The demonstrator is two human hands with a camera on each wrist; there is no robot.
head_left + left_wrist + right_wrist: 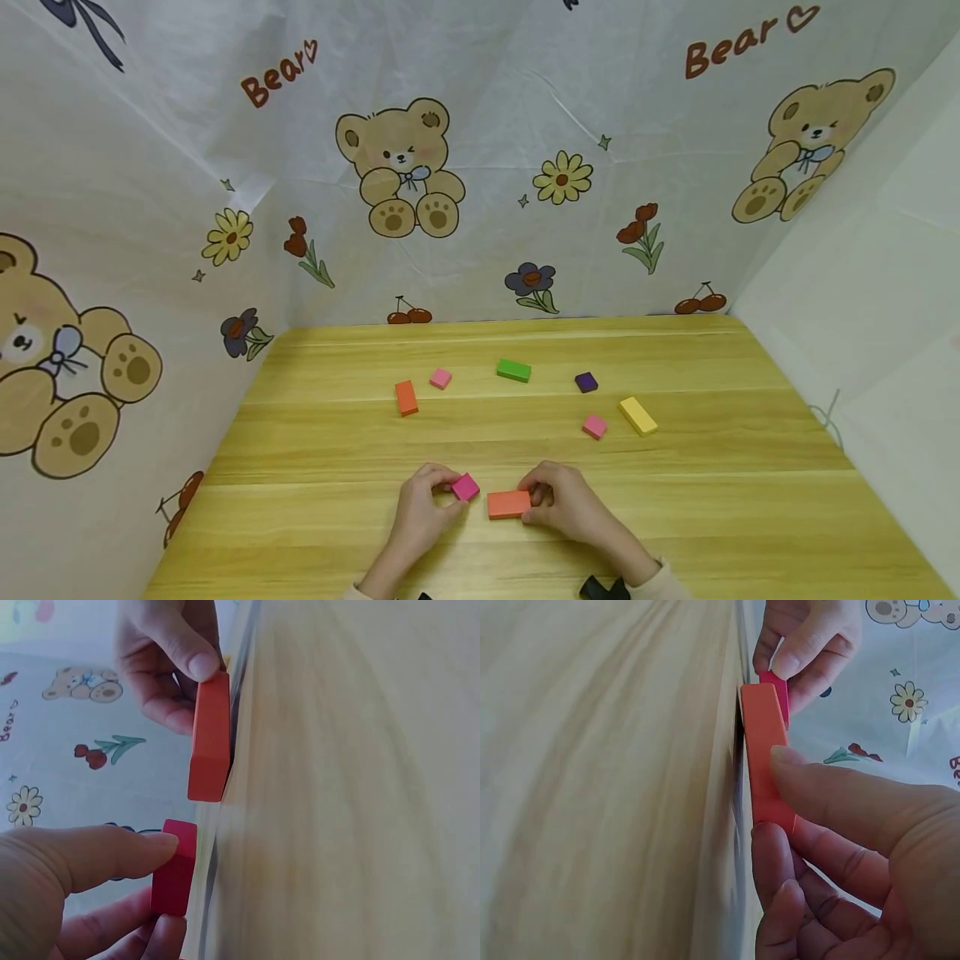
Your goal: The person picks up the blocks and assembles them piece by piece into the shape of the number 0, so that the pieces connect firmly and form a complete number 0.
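Observation:
Between the thumb and fingers of my left hand (422, 510) is a small magenta block (466, 487), pinched at its side. Facing it, my right hand (567, 502) grips the right end of a longer orange block (507, 505). A narrow gap separates the two blocks in the head view. The left wrist view shows the magenta block (175, 868) nearer and the orange block (211, 739) beyond it. In the right wrist view the orange block (765, 754) partly covers the magenta one (778, 696).
Farther back on the wooden table (315, 475) lie another orange block (407, 398), two pink blocks (441, 379), a green block (513, 371), a dark purple block (587, 382) and a yellow block (638, 416). A bear-print cloth (480, 250) hangs behind the table.

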